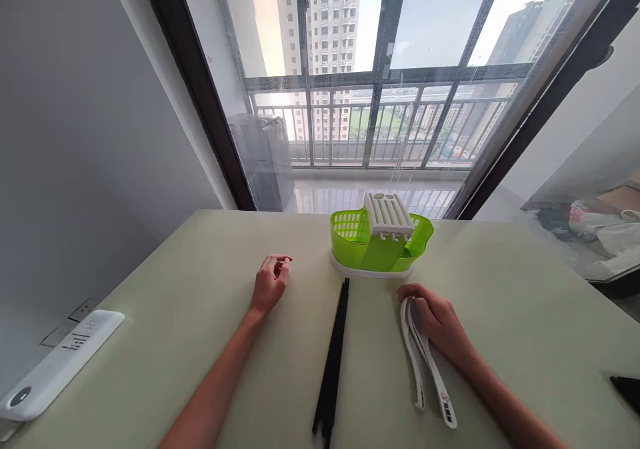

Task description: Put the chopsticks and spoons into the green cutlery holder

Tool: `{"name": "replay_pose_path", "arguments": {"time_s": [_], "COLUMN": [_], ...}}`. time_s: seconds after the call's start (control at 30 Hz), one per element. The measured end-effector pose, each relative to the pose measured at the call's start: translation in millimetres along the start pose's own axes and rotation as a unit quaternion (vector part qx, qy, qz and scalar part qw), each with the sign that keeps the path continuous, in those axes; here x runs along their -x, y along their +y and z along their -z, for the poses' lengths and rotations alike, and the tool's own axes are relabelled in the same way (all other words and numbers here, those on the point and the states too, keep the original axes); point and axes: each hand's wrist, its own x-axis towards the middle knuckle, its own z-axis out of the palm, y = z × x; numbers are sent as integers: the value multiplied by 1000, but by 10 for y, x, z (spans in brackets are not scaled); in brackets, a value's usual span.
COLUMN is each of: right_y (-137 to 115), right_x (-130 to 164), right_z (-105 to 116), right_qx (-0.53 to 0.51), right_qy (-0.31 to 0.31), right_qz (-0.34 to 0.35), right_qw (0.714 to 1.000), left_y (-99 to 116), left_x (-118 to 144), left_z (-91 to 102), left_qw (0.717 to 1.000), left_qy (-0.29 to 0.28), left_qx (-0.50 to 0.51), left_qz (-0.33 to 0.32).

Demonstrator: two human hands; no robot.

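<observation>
White spoons [425, 359] lie under the right hand [437, 322] (fingers [411, 295] curled over their bowls); left hand [270, 282] loosely curled, empty

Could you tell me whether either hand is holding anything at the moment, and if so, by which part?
The right hand rests on the bowl ends of the white spoons lying on the table; whether it grips them is unclear. The left hand holds nothing.

Left hand [270, 283] & right hand [440, 322]: both bare, no gloves, rings or watch; forearms bare to frame edge, no sleeves visible.
</observation>
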Motion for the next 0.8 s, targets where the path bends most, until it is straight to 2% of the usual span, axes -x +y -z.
{"name": "replay_pose_path", "arguments": {"time_s": [0.2, 0.3, 0.4, 0.47, 0.5, 0.57, 0.63, 0.73, 0.8], "right_y": [60, 63, -43, -206, -312, -551, -779, -1013, -1090], "right_x": [-10, -38, -77, -90, -88, -65, -20, 71, 130], "right_z": [-12, 26, 140, 233, 269, 294, 236, 12, -176], "right_qx": [-1, 17, 58, 62, 58, 60, 100, 163, 199], "right_qy": [39, 92, 167, 168, 144, 56, -34, -158, -206], "right_qz": [-38, -67, -75, -63, -51, -21, 5, 25, 22], "right_qw": [999, 993, 981, 982, 987, 996, 994, 974, 958], "left_y": [-29, -24, -18, -19, -21, -30, -39, -46, -45], "left_x": [-13, -11, -9, -11, -14, -19, -20, -11, 1], "left_z": [-9, -5, -6, -12, -16, -25, -31, -33, -33], "left_qw": [1000, 1000, 1000, 1000, 1000, 1000, 1000, 999, 999], "left_qy": [-2, -2, 0, 0, 1, 3, 3, 2, 0], "left_qx": [-3, -5, -3, -3, -4, -7, -6, -3, -4], "left_qz": [-4, -3, -3, -9, -12, -20, -25, -32, -35]}}
